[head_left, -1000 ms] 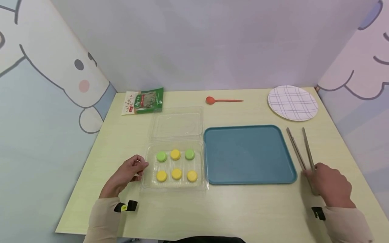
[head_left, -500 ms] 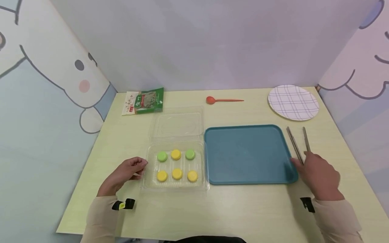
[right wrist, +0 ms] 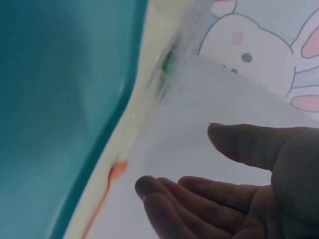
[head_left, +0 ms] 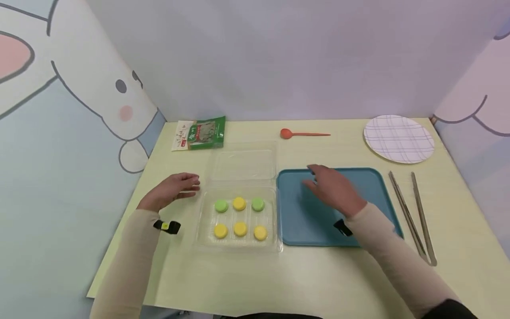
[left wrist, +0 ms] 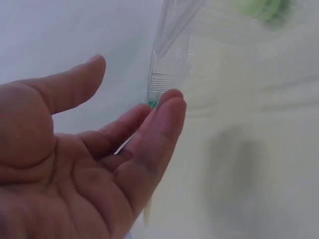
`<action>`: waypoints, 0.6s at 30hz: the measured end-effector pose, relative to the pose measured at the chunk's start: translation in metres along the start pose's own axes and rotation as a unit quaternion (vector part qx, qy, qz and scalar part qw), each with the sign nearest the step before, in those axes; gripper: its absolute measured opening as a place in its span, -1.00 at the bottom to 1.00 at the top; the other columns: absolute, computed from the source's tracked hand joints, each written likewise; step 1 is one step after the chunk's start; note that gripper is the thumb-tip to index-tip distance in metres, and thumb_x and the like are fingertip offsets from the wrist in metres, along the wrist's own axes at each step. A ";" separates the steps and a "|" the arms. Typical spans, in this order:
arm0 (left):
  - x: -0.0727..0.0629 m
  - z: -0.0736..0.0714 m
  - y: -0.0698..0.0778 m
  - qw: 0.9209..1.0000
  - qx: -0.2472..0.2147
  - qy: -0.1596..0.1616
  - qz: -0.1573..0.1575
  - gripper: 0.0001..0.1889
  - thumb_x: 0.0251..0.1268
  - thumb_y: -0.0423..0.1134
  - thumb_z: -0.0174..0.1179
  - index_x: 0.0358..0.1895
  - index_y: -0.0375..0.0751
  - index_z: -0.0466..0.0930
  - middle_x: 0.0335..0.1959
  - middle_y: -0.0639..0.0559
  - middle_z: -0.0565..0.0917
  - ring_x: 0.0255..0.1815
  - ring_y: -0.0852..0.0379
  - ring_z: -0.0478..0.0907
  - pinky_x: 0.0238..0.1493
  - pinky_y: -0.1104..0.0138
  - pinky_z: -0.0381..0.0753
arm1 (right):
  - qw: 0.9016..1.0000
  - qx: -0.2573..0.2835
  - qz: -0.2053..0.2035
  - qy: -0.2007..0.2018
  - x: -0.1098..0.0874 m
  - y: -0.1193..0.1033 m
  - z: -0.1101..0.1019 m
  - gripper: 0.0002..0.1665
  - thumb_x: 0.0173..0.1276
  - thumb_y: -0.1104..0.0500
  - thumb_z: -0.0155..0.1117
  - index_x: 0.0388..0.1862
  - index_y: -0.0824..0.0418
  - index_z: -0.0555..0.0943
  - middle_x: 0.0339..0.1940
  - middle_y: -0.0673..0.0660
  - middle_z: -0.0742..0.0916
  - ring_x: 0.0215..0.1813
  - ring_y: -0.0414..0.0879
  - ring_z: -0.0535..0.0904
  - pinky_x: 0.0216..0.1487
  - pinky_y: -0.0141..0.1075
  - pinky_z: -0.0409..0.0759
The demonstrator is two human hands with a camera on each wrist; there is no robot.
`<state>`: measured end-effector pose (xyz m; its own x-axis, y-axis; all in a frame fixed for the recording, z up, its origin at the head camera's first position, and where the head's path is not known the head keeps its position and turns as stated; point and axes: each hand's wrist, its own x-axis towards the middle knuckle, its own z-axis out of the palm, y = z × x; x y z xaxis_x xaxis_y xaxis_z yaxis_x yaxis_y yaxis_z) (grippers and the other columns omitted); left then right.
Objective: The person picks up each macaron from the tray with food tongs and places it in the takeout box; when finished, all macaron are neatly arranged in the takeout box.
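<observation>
A clear plastic clamshell box (head_left: 207, 241) lies with its lid (head_left: 243, 166) folded back. In its base sit several green and yellow macarons (head_left: 240, 228). My left hand (head_left: 171, 190) hovers just left of the box, fingers loosely bent and thumb apart, holding nothing. Above the blue tray (head_left: 295, 230) is my right hand (head_left: 332, 188), thumb and fingers spread with nothing between them, pointing toward the box. Metal tongs (head_left: 414, 221) lie spread on the table right of the tray.
A green and white food packet (head_left: 201, 134) lies at the back left. An orange spoon (head_left: 304, 134) is behind the tray. At the back right rests a white checked plate (head_left: 398, 139). Walls border the table (head_left: 303, 283) behind and at the sides.
My right hand has let go of the tongs and moved left over the tray. My left hand has come away from the box's left edge and shifted toward the back.
</observation>
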<state>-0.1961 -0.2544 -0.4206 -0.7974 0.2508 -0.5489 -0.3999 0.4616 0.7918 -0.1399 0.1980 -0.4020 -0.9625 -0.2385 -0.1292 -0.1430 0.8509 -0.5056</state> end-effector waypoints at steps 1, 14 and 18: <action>0.008 -0.003 0.005 1.000 -0.018 -0.007 0.002 -0.41 0.65 -0.13 -0.03 0.50 -0.44 0.12 0.40 -0.39 0.32 0.40 -0.21 0.35 0.27 0.15 0.46 | 0.999 0.027 0.003 -0.017 0.013 -0.004 -0.001 -0.36 0.57 0.04 0.15 0.45 0.40 0.33 0.27 0.40 0.56 0.22 0.27 0.54 0.13 0.12 0.50; 0.063 -0.015 0.023 0.984 -0.170 -0.040 -0.025 -0.47 0.60 -0.31 0.02 0.51 -0.40 0.17 0.29 -0.24 0.45 0.03 0.13 0.60 0.12 0.28 0.57 | 0.952 0.270 0.118 -0.084 0.139 -0.009 0.029 -0.62 0.51 0.03 0.24 -0.17 0.39 0.61 -0.37 0.22 0.70 -0.34 -0.01 0.62 -0.08 -0.19 0.58; 0.068 -0.011 0.023 0.989 -0.138 -0.030 -0.042 -0.47 0.59 -0.31 0.04 0.51 -0.34 0.20 0.18 -0.15 0.47 -0.02 0.14 0.55 0.00 0.36 0.61 | 0.929 0.319 0.147 -0.118 0.148 -0.009 0.038 -0.69 0.46 0.10 0.31 -0.11 0.38 0.67 -0.41 0.11 0.69 -0.40 -0.12 0.61 -0.23 -0.28 0.62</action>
<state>-0.2639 -0.2360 -0.4367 -0.7310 0.2752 -0.6244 -0.5786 0.2352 0.7810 -0.2720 0.1373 -0.4485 -0.8502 -0.1990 -0.4874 0.3566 0.4634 -0.8113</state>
